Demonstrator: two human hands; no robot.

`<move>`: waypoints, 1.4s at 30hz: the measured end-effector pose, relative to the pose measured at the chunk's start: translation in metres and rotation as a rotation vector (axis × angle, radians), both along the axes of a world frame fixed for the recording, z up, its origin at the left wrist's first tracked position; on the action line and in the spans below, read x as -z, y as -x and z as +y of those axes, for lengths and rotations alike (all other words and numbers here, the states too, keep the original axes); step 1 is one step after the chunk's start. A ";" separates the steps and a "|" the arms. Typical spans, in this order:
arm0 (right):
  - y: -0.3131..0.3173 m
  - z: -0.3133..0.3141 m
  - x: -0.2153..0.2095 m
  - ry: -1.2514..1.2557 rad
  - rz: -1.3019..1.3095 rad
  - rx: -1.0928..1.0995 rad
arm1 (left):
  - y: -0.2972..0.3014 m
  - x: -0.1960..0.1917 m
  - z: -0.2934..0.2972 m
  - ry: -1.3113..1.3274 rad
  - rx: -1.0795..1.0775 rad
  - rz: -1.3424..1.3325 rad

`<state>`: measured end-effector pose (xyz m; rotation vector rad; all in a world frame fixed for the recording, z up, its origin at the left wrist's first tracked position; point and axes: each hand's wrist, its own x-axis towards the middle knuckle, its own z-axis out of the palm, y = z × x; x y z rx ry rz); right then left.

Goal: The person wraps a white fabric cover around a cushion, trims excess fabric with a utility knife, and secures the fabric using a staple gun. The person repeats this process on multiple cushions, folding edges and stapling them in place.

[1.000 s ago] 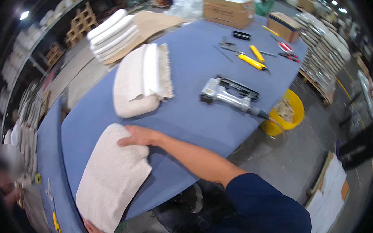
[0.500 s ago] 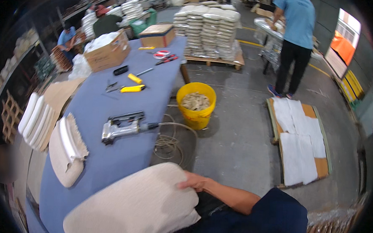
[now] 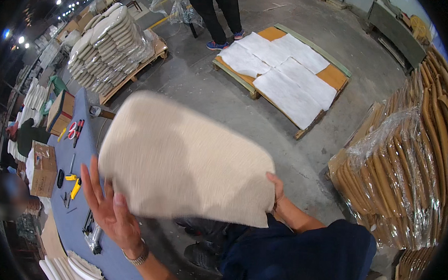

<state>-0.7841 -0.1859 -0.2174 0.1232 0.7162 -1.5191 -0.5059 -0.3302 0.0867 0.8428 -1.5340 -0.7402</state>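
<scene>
A large cream upholstered cushion panel (image 3: 187, 158) is up in the air in front of me, turned away from the blue table (image 3: 70, 218). My right hand (image 3: 276, 189) grips its lower right edge, fingers curled over the rim. My left hand (image 3: 110, 210) is spread flat with fingers apart against the panel's lower left corner. A metal watch sits on that wrist.
A staple gun (image 3: 91, 233), yellow-handled tools (image 3: 74, 187) and cardboard boxes (image 3: 44, 168) lie on the blue table. A pallet with white pads (image 3: 283, 72) lies ahead, a person's legs (image 3: 218, 10) behind it. Wrapped wooden panels (image 3: 400, 169) stack at right, cushion stacks (image 3: 107, 42) at far left.
I have lifted the cushion off the table and swung to the right with it. My left hand has come up against its corner. The view now faces the floor and pallet.
</scene>
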 end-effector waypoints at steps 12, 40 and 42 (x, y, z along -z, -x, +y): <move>0.225 -0.231 0.003 0.195 0.310 0.763 | -0.090 0.075 0.062 -0.487 -0.125 -0.353; -0.540 -0.159 -0.156 1.421 0.750 -1.307 | -0.201 0.114 0.407 -0.329 -1.399 0.591; -0.608 -0.156 -0.150 1.509 0.971 -1.127 | -0.223 0.107 0.399 -0.329 -1.457 0.696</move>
